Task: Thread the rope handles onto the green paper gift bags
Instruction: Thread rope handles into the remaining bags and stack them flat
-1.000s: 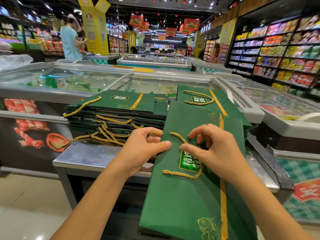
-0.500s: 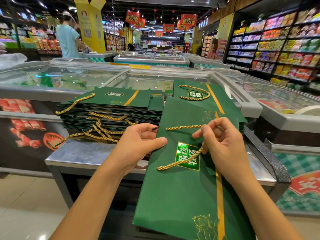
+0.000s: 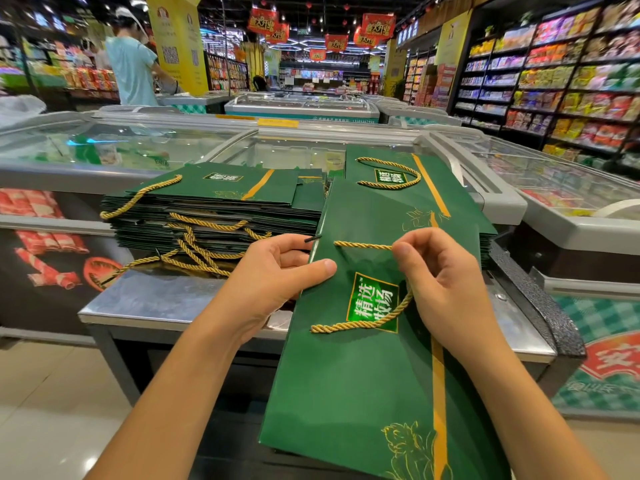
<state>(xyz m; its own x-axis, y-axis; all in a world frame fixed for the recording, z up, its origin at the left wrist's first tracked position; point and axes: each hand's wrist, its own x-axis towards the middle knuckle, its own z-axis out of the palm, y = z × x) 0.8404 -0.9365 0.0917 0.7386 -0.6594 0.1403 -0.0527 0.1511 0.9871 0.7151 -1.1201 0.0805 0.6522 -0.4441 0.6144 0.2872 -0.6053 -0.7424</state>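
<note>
A flat green paper gift bag (image 3: pixel 363 375) lies in front of me, hanging over the steel table's near edge. My left hand (image 3: pixel 273 275) grips its top-left edge, thumb on the face, with a black rope tip poking out above the fingers. My right hand (image 3: pixel 440 282) pinches the gold rope handle (image 3: pixel 363 323), which runs taut from a hole near the bag's top edge to my fingers, then curves down across the green label. A stack of flat green bags (image 3: pixel 214 209) with gold ropes sits to the left. Another roped bag (image 3: pixel 391 178) lies behind.
The steel table (image 3: pixel 156 299) carries the bags, with loose gold ropes (image 3: pixel 197 254) beside the stack. Glass-topped freezer chests (image 3: pixel 138 147) stand behind and to the right. A person in a light blue shirt (image 3: pixel 133 67) stands far left. Stocked shelves (image 3: pixel 571 81) line the right aisle.
My right hand has pulled the rope to the right through the hole, so the loose loop has become a taut line. My left hand has kept its grip on the bag.
</note>
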